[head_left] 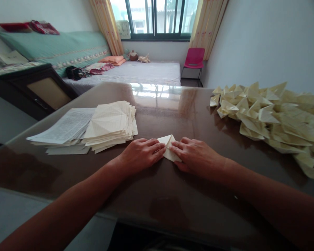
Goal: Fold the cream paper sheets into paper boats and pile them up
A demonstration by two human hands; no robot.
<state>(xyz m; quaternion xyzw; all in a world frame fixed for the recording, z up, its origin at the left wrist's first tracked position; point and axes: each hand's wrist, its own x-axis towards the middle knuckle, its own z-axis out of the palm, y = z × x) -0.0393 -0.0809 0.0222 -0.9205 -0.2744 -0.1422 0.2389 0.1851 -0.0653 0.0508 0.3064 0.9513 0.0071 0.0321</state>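
A small folded piece of cream paper (169, 154) lies on the brown tabletop between my two hands, one corner pointing away from me. My left hand (143, 153) presses on its left side, fingers closed together at the edge. From the other side, my right hand (195, 155) grips the paper, fingertips on top and the thumb at the near edge. Left of my hands rests a stack of creased cream sheets (107, 120), partly overlapping a pile of printed paper (65, 125). Folded paper boats (267, 115) are heaped on the right.
The glossy brown table (162, 120) reaches toward a bed (151, 71) under a window. A pink chair (195, 58) stands in the far right corner. At the left is a dark wooden cabinet (47, 89), close to the table's edge.
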